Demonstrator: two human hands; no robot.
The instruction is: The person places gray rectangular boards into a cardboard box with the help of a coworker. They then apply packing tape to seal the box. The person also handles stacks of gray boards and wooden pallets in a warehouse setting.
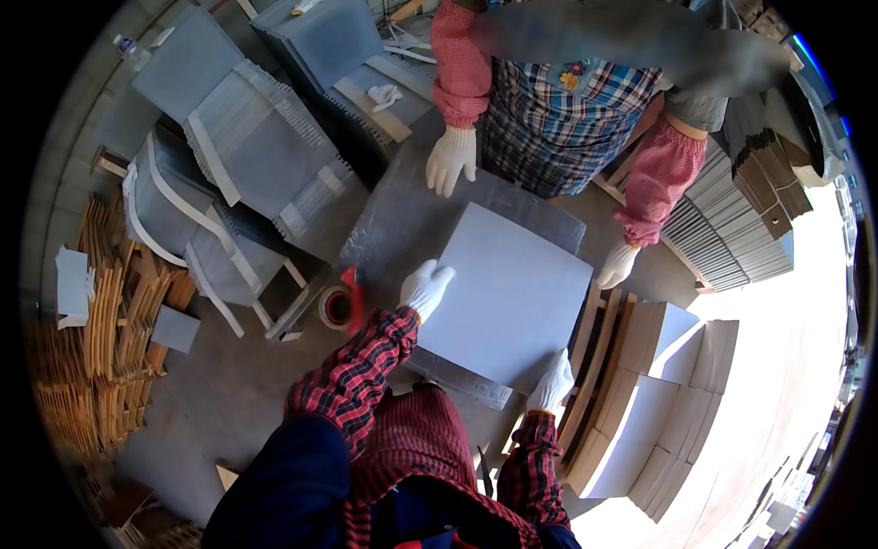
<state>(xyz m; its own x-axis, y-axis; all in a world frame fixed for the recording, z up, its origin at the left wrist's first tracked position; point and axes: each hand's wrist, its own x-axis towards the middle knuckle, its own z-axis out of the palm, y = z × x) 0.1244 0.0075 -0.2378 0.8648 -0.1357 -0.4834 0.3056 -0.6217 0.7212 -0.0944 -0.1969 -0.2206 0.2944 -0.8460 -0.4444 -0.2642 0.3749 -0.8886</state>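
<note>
A large, smooth, light grey board (512,293) is lying flat on a dark counter (393,206), turned at a slant. The counter is being covered by clear plastic wrap, which is showing past the near and far sides of the board.

At the board's left edge, a left hand (423,291) in a white knit glove is being held, its thumb standing apart from the fingers and reaching to the edge; whether the board is being pinched by this grip cannot be made out. By the near right corner, a right hand (552,382), gloved alike, is being held along the edge; its grip is not being shown clearly enough to say whether it is spread or pinching. Red-and-black plaid sleeves (352,380) and a striped red apron (416,435) are being worn.

Across the counter, a co-worker (572,128) in a blue plaid apron is standing, one white-gloved hand (451,162) hanging over the far left and the other (618,265) near the board's right corner.

To the left of the counter, a red tape roll (336,307) is being seen. Farther left, stacked grey sheets (261,146) and piled wooden slats (105,320) are showing; at right, stacked boxes (649,412) are being lit brightly.
</note>
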